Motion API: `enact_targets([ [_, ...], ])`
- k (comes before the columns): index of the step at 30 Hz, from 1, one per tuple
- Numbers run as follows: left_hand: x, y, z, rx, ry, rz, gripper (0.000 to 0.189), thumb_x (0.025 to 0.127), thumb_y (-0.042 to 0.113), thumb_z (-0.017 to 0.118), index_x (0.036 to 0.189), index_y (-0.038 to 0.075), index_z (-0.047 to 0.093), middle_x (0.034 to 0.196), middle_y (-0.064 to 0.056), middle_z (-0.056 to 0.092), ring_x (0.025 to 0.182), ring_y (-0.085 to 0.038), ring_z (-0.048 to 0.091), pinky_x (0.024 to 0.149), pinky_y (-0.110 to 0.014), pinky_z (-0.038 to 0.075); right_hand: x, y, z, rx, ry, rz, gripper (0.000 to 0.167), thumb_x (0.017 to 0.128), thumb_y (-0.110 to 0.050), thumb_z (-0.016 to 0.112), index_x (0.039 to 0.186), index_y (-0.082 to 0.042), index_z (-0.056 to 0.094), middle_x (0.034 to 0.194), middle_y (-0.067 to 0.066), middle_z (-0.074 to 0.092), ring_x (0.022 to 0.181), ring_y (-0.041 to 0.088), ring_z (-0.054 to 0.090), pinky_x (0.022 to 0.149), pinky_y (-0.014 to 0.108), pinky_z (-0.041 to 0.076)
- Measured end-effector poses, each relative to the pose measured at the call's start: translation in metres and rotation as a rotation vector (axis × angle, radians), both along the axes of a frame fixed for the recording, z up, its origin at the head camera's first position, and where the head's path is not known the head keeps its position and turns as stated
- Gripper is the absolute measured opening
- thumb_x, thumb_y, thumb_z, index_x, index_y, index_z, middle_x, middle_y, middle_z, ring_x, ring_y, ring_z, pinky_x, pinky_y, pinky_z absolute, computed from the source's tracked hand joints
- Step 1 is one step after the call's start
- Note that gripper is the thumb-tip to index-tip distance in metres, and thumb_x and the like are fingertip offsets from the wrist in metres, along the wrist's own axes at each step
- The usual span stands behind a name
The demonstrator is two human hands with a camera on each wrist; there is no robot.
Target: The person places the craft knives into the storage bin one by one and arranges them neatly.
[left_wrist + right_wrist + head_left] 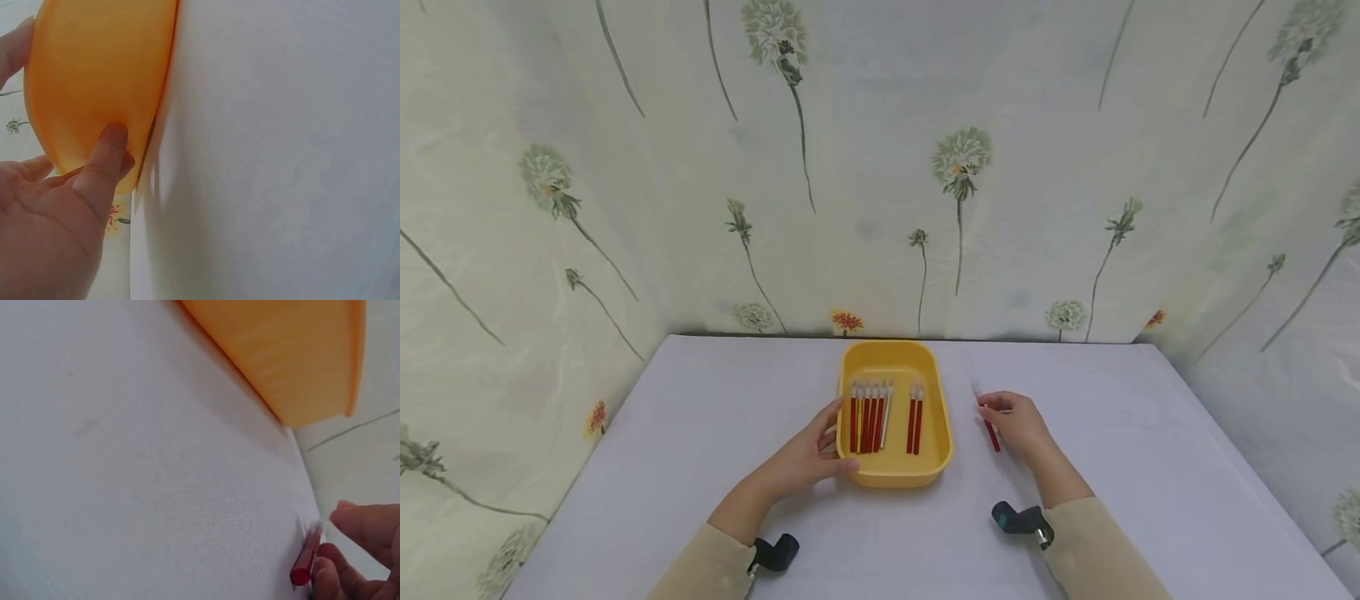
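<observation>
A yellow tray (895,477) stands on the white table, its outer wall filling much of the left wrist view. My left hand (811,454) holds its near left corner, fingers along the side wall and thumb at the near rim. Inside lie slim sticks with pale pointed tips: several on the left, mostly red (868,421), and two red ones (915,425) on the right. Right of the tray, my right hand (1017,421) pinches a slim red stick (306,559) near its pale tip. Its flat red end points toward me; its kind is unclear.
The white-covered table (737,383) reaches back to a dandelion-patterned curtain (865,167), which also hangs at both sides. A dark wrist device (775,552) sits at the left cuff, another (1018,518) at the right one.
</observation>
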State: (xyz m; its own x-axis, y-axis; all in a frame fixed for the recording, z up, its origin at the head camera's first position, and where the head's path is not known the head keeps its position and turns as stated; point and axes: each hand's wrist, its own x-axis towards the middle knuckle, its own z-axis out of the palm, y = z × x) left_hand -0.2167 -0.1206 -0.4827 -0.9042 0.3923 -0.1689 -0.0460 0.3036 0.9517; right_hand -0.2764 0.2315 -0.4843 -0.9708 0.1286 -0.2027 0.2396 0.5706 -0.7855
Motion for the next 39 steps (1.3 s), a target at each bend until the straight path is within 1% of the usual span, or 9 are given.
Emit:
enact_targets([
  [4, 0.0002, -0.0003, 0.0002, -0.004, -0.004, 0.003, 0.108, 0.082, 0.034, 0.084, 0.162, 0.025, 0.012, 0.166, -0.013, 0.018, 0.143, -0.033, 0.039, 0.111, -0.045, 0.040, -0.0026, 0.0015, -0.0042, -0.002, 0.003, 0.011, 0.029, 0.099, -0.016, 0.064, 0.124, -0.004, 0.067, 0.122, 0.017, 0.064, 0.104, 0.029, 0.058, 0.097, 0.042, 0.052],
  [9, 0.0010, -0.0005, 0.0003, 0.005, -0.008, 0.001, 0.108, 0.082, 0.033, 0.084, 0.162, 0.025, 0.012, 0.166, -0.013, 0.017, 0.143, -0.033, 0.040, 0.111, -0.045, 0.040, -0.0036, 0.0033, -0.0062, 0.009, 0.007, 0.027, 0.026, 0.097, -0.013, 0.066, 0.121, -0.002, 0.069, 0.118, 0.017, 0.066, 0.103, 0.029, 0.058, 0.094, 0.041, 0.053],
  [12, 0.0010, -0.0002, -0.0001, 0.007, -0.007, 0.003, 0.108, 0.083, 0.032, 0.083, 0.162, 0.025, 0.012, 0.166, -0.014, 0.017, 0.143, -0.033, 0.039, 0.111, -0.045, 0.040, -0.0031, 0.0040, -0.0059, 0.018, 0.004, 0.038, 0.025, 0.097, -0.011, 0.066, 0.120, -0.001, 0.069, 0.115, 0.016, 0.066, 0.100, 0.028, 0.058, 0.092, 0.040, 0.054],
  [18, 0.0010, 0.0000, -0.0003, -0.004, 0.001, 0.007, 0.107, 0.082, 0.033, 0.083, 0.162, 0.025, 0.012, 0.166, -0.013, 0.017, 0.144, -0.032, 0.037, 0.111, -0.045, 0.040, -0.0031, 0.0057, -0.0044, 0.032, -0.007, 0.059, 0.028, 0.094, -0.007, 0.069, 0.121, -0.001, 0.068, 0.108, 0.013, 0.066, 0.094, 0.026, 0.057, 0.082, 0.033, 0.055],
  [21, 0.0012, -0.0001, -0.0002, -0.007, 0.007, 0.007, 0.107, 0.082, 0.034, 0.083, 0.162, 0.025, 0.012, 0.166, -0.013, 0.018, 0.145, -0.032, 0.036, 0.111, -0.045, 0.040, -0.0037, 0.0062, -0.0034, 0.053, -0.009, 0.068, 0.029, 0.092, -0.005, 0.070, 0.121, -0.001, 0.068, 0.109, 0.015, 0.066, 0.095, 0.028, 0.058, 0.084, 0.035, 0.056],
  [25, 0.0015, 0.0000, 0.0005, -0.001, 0.007, 0.007, 0.107, 0.082, 0.033, 0.083, 0.162, 0.025, 0.012, 0.166, -0.013, 0.017, 0.145, -0.031, 0.037, 0.110, -0.044, 0.041, -0.0052, 0.0060, -0.0022, 0.100, -0.028, 0.063, 0.030, 0.092, -0.006, 0.071, 0.121, -0.005, 0.070, 0.113, 0.017, 0.067, 0.099, 0.030, 0.060, 0.088, 0.040, 0.056],
  [30, 0.0017, 0.0003, 0.0014, 0.009, 0.007, 0.005, 0.108, 0.082, 0.033, 0.083, 0.162, 0.025, 0.012, 0.166, -0.013, 0.017, 0.144, -0.032, 0.037, 0.110, -0.044, 0.041, -0.0066, 0.0063, -0.0008, 0.144, -0.030, 0.060, 0.029, 0.091, -0.008, 0.071, 0.120, -0.006, 0.070, 0.110, 0.017, 0.068, 0.096, 0.029, 0.061, 0.084, 0.039, 0.057],
  [39, 0.0018, 0.0001, 0.0004, -0.003, 0.014, 0.010, 0.107, 0.083, 0.033, 0.083, 0.162, 0.026, 0.012, 0.166, -0.012, 0.017, 0.143, -0.031, 0.039, 0.110, -0.043, 0.042, -0.0062, 0.0086, 0.0005, 0.144, -0.008, 0.077, 0.032, 0.091, -0.009, 0.071, 0.122, -0.004, 0.069, 0.108, 0.019, 0.068, 0.092, 0.029, 0.063, 0.082, 0.041, 0.057],
])
